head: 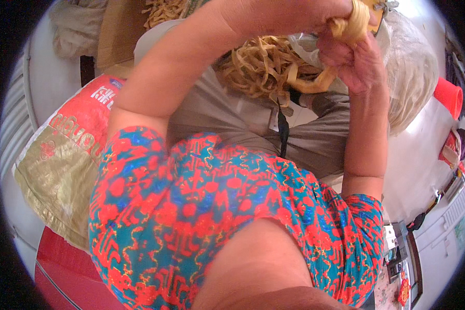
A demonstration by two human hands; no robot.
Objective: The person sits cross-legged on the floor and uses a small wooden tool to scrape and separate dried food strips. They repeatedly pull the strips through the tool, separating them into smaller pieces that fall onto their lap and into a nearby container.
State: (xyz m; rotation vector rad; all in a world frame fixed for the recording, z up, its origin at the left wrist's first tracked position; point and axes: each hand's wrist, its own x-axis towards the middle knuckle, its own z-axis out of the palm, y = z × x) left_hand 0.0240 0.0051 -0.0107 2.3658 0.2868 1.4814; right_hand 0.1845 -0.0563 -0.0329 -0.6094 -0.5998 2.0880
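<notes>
Both hands meet at the upper right, above the person's lap. My right hand [356, 64] is closed in a fist around a pale yellow flat strip [314, 83], whose loose length runs down to the left. Just above the fist, folded turns of the strip form a small bundle [357, 23]. Reaching across from the left, my left hand [325, 19] grips at this bundle; its fingertips are partly hidden. Below the hands lies a tangled heap of tan, ribbon-like dried strips [261, 64], whose exact material I cannot tell.
At the upper left, a cardboard box [118, 33] has short, curled dried pieces [164, 13] beside it or in it. A printed red and gold sack [62, 170] stands left of the person. To the right are a translucent plastic bag [409, 73] and a red cylindrical object [449, 97].
</notes>
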